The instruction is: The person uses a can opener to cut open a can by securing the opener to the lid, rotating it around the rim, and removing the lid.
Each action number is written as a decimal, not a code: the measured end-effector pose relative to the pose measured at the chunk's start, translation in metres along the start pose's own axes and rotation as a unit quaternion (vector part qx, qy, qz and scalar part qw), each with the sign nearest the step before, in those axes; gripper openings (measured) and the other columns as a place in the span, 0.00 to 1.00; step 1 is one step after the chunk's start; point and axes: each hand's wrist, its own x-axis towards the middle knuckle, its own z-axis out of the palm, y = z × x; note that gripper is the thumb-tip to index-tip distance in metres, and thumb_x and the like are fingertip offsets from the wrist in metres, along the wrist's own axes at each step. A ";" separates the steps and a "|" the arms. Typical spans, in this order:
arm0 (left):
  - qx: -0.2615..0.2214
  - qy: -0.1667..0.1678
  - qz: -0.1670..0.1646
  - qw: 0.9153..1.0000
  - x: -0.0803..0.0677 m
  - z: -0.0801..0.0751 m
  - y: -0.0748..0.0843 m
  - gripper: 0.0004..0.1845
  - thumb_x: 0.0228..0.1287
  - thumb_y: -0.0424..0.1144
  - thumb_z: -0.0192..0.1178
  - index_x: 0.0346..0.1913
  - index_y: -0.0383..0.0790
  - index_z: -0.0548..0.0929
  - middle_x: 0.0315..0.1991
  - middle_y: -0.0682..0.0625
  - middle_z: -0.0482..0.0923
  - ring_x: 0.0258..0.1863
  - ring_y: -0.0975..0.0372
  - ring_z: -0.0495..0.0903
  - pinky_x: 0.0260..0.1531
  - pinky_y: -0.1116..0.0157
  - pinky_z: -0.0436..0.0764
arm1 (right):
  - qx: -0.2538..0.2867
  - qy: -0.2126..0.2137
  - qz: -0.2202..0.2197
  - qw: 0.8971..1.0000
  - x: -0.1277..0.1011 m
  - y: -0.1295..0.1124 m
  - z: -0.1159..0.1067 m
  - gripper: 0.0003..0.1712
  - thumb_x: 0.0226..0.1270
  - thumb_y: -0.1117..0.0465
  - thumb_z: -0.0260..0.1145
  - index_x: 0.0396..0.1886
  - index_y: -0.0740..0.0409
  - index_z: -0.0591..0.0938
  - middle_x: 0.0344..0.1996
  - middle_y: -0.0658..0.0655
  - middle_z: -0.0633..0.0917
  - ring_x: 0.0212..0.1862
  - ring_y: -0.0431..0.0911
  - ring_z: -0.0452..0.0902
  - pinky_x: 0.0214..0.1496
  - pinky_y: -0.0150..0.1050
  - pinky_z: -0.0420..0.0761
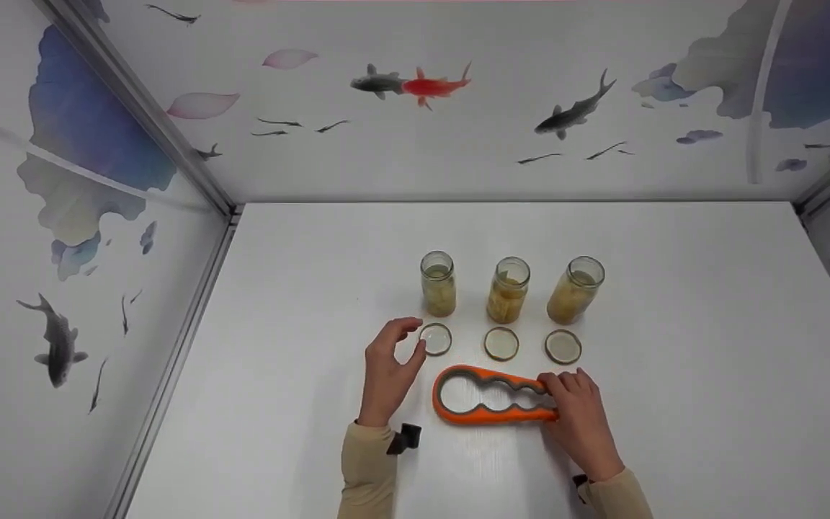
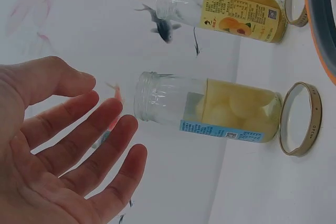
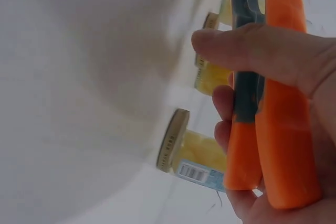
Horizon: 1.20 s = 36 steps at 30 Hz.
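My right hand (image 1: 582,418) grips the handle end of an orange jar opener (image 1: 491,417) with a grey wavy inner edge. In the right wrist view the thumb lies across the orange handles (image 3: 286,145). My left hand (image 1: 390,367) holds nothing; its fingers are spread and loosely bent beside the left jar lid (image 1: 436,339). Whether it touches that lid is unclear. Behind the lids stand three uncapped glass jars of pale yellow fruit: the left jar (image 1: 439,292), the middle jar (image 1: 506,299) and the right jar (image 1: 572,297).
The middle lid (image 1: 501,344) and the right lid (image 1: 563,347) lie inside-up on the white table (image 1: 300,303), each in front of its jar. Panels painted with fish (image 1: 575,112) enclose the table at the back and left.
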 end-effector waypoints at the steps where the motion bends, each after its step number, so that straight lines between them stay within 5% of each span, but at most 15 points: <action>1: 0.000 0.001 0.001 1.000 -0.001 0.000 0.000 0.15 0.59 0.24 0.63 0.49 0.35 0.80 0.46 0.43 0.80 0.47 0.56 0.79 0.48 0.57 0.78 | 0.000 0.000 -0.002 1.000 0.000 0.000 0.002 0.31 0.32 0.82 0.75 0.43 0.62 0.80 0.34 0.58 0.79 0.45 0.58 0.72 0.64 0.60 0.60; 9: -0.002 0.010 -0.010 1.000 -0.014 0.001 -0.006 0.16 0.57 0.24 0.65 0.49 0.37 0.81 0.45 0.50 0.80 0.46 0.57 0.79 0.47 0.56 0.79 | 0.012 -0.025 -0.031 0.999 0.006 0.007 0.003 0.32 0.34 0.82 0.72 0.45 0.61 0.79 0.35 0.58 0.79 0.45 0.57 0.73 0.66 0.61 0.58; 14: -0.005 0.007 -0.018 1.000 -0.023 0.003 -0.011 0.15 0.58 0.24 0.64 0.49 0.38 0.81 0.45 0.49 0.81 0.47 0.58 0.79 0.47 0.56 0.79 | 0.034 -0.054 -0.047 0.997 0.008 0.013 -0.001 0.32 0.35 0.81 0.74 0.46 0.62 0.80 0.37 0.57 0.80 0.46 0.57 0.74 0.63 0.58 0.64; 20: -0.013 0.008 -0.027 1.000 -0.032 0.005 -0.014 0.15 0.59 0.24 0.64 0.49 0.38 0.80 0.45 0.44 0.81 0.46 0.57 0.79 0.47 0.56 0.79 | 0.049 -0.096 -0.011 0.994 0.011 0.018 -0.003 0.30 0.41 0.73 0.79 0.49 0.60 0.82 0.40 0.56 0.78 0.45 0.54 0.72 0.49 0.51 0.74; 31: -0.020 0.006 -0.057 0.998 -0.046 0.008 -0.018 0.15 0.59 0.25 0.65 0.49 0.39 0.80 0.46 0.50 0.80 0.47 0.59 0.78 0.48 0.56 0.79 | 0.069 -0.140 0.025 0.987 0.013 0.021 -0.004 0.33 0.43 0.70 0.80 0.54 0.59 0.81 0.46 0.57 0.75 0.49 0.54 0.69 0.52 0.52 0.73; 36: -0.007 -0.003 -0.056 0.998 -0.048 0.011 -0.019 0.14 0.60 0.26 0.64 0.49 0.38 0.80 0.46 0.50 0.80 0.47 0.58 0.78 0.47 0.55 0.79 | 0.102 -0.137 0.022 0.985 0.014 0.021 -0.009 0.34 0.48 0.57 0.80 0.58 0.57 0.79 0.50 0.58 0.76 0.52 0.55 0.70 0.54 0.55 0.71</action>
